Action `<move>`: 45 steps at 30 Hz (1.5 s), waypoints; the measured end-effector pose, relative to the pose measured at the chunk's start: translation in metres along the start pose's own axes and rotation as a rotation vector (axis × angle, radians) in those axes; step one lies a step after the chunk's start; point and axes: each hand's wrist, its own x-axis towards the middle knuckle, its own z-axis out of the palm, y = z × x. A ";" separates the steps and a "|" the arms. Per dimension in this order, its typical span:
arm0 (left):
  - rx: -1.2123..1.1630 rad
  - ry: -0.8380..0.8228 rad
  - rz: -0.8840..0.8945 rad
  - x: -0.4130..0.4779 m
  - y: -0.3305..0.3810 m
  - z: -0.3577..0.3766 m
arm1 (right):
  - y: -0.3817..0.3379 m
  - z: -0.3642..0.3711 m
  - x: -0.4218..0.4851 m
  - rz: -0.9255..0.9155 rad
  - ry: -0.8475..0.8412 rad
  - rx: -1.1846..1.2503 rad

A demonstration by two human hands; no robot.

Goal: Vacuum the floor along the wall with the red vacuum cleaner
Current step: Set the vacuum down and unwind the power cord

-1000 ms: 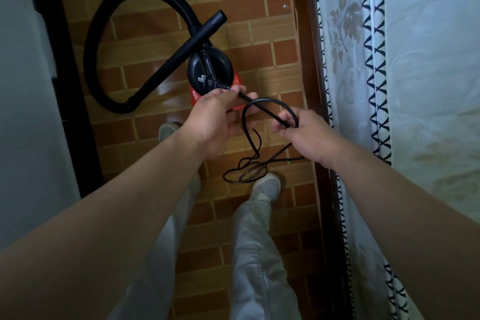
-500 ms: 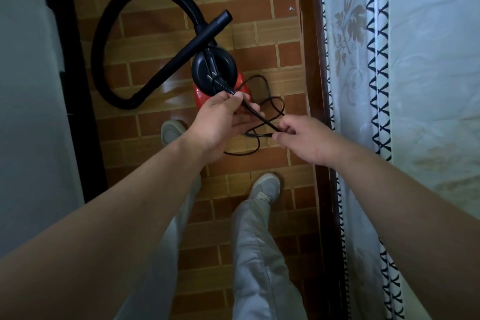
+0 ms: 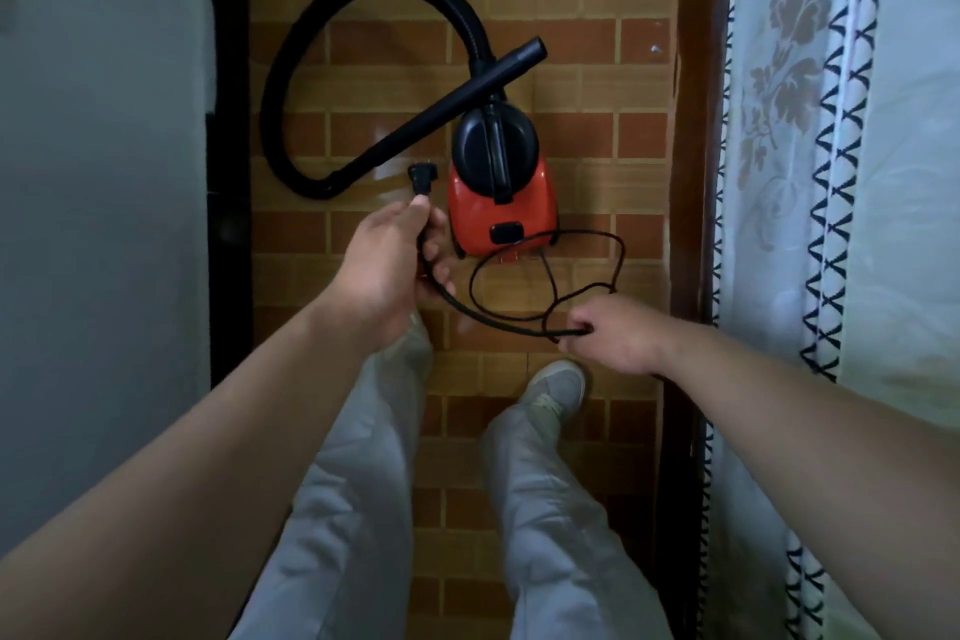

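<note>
Red vacuum cleaner (image 3: 498, 203) stands on the brick-patterned tile floor (image 3: 597, 16), just far of the person's feet, between the grey wall (image 3: 104, 172) on the left and a dark wooden frame (image 3: 693, 172) on the right; its black top and carrying handle face up; its ribbed black hose (image 3: 291, 68) arcs out to the far left and curls back near the black skirting (image 3: 228, 172), and the rigid black nozzle tube (image 3: 467, 94) lies slantwise across the floor, its open end to the far right of the canister. Left hand (image 3: 384, 270) is curled round the black power cord (image 3: 467, 311) just below the plug (image 3: 420, 177), which sticks up past the fingers, prongs pointing far, beside the canister's left flank; right hand (image 3: 618, 335) pinches the same cord in a closed fist, nearer and to the right; between the two hands the cord sags, and thin loops of it hang in front of the canister's near side. White patterned fabric (image 3: 831, 172) with a floral print and black zigzag border fills the right edge; pale trousers (image 3: 545, 509) and one grey shoe (image 3: 558, 382) show below the hands.
</note>
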 end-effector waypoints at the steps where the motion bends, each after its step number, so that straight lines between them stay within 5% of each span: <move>1: 0.015 0.019 0.006 -0.004 -0.001 -0.008 | 0.004 0.007 0.001 0.011 -0.004 0.031; 16: 0.048 0.235 0.011 -0.018 -0.019 -0.068 | 0.000 0.088 0.029 0.111 0.071 0.207; 24: -0.232 0.018 -0.080 -0.009 -0.049 -0.060 | -0.019 0.092 0.035 0.160 0.217 0.314; 32: 0.390 -0.119 -0.159 0.001 -0.088 -0.021 | -0.041 0.097 0.036 0.047 0.241 0.265; 36: 0.595 -0.063 -0.278 0.015 -0.110 -0.010 | -0.052 0.101 0.033 -0.020 0.271 0.369; 45: 0.170 -0.088 -0.144 0.014 -0.116 -0.011 | -0.057 0.096 0.027 -0.097 0.196 0.391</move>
